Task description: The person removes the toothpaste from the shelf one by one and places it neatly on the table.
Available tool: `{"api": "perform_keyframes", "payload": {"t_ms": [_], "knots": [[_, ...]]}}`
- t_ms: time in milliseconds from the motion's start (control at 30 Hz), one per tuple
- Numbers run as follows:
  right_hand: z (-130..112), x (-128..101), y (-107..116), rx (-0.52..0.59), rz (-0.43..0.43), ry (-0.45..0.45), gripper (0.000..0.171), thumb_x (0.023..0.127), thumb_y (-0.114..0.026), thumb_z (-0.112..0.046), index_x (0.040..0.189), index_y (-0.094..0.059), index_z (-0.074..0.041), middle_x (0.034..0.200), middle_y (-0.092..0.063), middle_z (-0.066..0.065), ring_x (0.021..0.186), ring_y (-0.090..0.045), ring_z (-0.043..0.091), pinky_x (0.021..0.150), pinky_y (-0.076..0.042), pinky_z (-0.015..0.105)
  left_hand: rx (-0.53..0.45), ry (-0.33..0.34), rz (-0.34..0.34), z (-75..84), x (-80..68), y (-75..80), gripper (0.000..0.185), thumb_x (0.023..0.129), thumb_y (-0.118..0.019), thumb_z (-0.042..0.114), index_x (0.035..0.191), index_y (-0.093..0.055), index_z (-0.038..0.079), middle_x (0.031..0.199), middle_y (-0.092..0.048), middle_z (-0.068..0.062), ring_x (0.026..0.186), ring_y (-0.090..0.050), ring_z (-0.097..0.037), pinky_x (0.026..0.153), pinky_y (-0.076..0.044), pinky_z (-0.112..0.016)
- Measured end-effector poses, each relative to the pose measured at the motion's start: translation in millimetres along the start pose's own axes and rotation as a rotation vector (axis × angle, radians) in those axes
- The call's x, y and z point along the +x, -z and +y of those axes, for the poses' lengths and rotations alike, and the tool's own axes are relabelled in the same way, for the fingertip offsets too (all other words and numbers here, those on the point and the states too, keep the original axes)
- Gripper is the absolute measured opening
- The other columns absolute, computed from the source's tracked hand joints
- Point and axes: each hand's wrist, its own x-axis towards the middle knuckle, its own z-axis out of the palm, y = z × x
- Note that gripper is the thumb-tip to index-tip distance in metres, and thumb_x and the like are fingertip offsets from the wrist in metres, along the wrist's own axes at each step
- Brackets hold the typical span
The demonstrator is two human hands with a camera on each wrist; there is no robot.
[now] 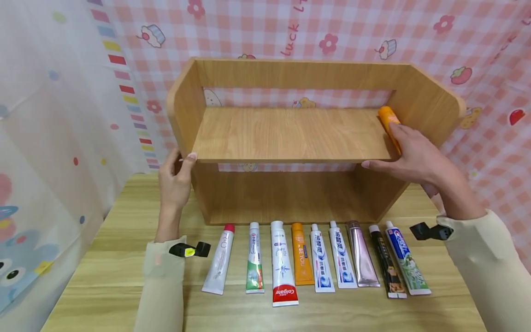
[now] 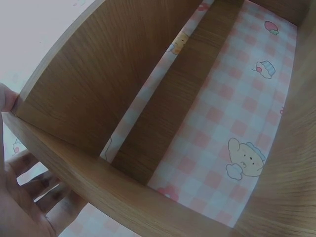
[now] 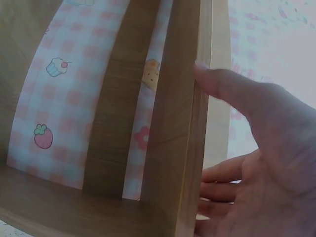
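Observation:
My left hand [image 1: 175, 177] grips the front of the wooden shelf unit [image 1: 274, 159] at its left side panel, with the thumb near the middle board's end. In the left wrist view the left fingers [image 2: 59, 205] show beside that wood. At the board's right end, my right hand [image 1: 415, 154] lies over an orange toothpaste tube [image 1: 387, 115] that rests along the right side panel. The right fingers touch the tube and partly hide it. Spread apart from them, the right thumb [image 3: 224, 86] touches the board's front edge in the right wrist view, where the tube is hidden.
In front of the unit, several toothpaste tubes lie in a row on the wooden table [image 1: 103, 281]. They include a red-capped tube [image 1: 220, 263], a Colgate tube [image 1: 283, 267], another orange tube [image 1: 302, 258] and a black tube [image 1: 387, 265]. A patterned curtain [image 1: 265, 27] hangs behind.

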Motion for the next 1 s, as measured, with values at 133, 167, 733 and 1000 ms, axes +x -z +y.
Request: {"api": "perform_keyframes", "payload": {"t_ms": [133, 167, 733, 1000], "knots": [[3, 3, 2, 0.007, -0.009, -0.003, 0.12, 0.081, -0.079, -0.059, 0.166, -0.008, -0.012, 0.162, -0.022, 0.034, 0.134, -0.031, 0.051, 0.113, -0.027, 0.07, 0.002, -0.001, 0.004, 0.1, 0.1, -0.1, 0.042, 0.099, -0.061, 0.031, 0.135, -0.066, 0.011, 0.122, -0.066, -0.011, 0.104, -0.062, -0.012, 0.092, -0.048, -0.023], [3, 3, 2, 0.006, -0.009, -0.002, 0.12, 0.081, -0.079, -0.059, 0.166, -0.008, -0.012, 0.162, -0.022, 0.034, 0.134, -0.031, 0.052, 0.113, -0.027, 0.07, 0.003, -0.001, 0.003, 0.2, 0.1, 0.0, 0.042, 0.099, -0.061, 0.031, 0.136, -0.065, 0.012, 0.122, -0.066, -0.012, 0.104, -0.062, -0.012, 0.092, -0.048, -0.023], [2, -12, 7, -0.093, -0.062, -0.001, 0.101, 0.086, -0.075, -0.056, 0.16, -0.03, -0.004, 0.165, -0.026, 0.028, 0.144, -0.028, 0.057, 0.112, -0.029, 0.071, -0.015, 0.002, 0.012, -1.0, -0.2, -0.8, 0.04, 0.099, -0.062, 0.03, 0.134, -0.066, 0.01, 0.117, -0.067, -0.006, 0.101, -0.063, -0.011, 0.09, -0.048, -0.023], [-3, -27, 4, -0.106, -0.03, 0.051, 0.08, 0.091, -0.077, -0.033, 0.155, -0.041, -0.002, 0.162, -0.036, 0.024, 0.14, -0.037, 0.054, 0.108, -0.038, 0.067, -0.012, -0.001, 0.017, -0.5, 0.1, -1.2, 0.039, 0.099, -0.062, 0.028, 0.131, -0.067, 0.006, 0.111, -0.066, 0.001, 0.099, -0.063, -0.01, 0.088, -0.048, -0.022]]}}
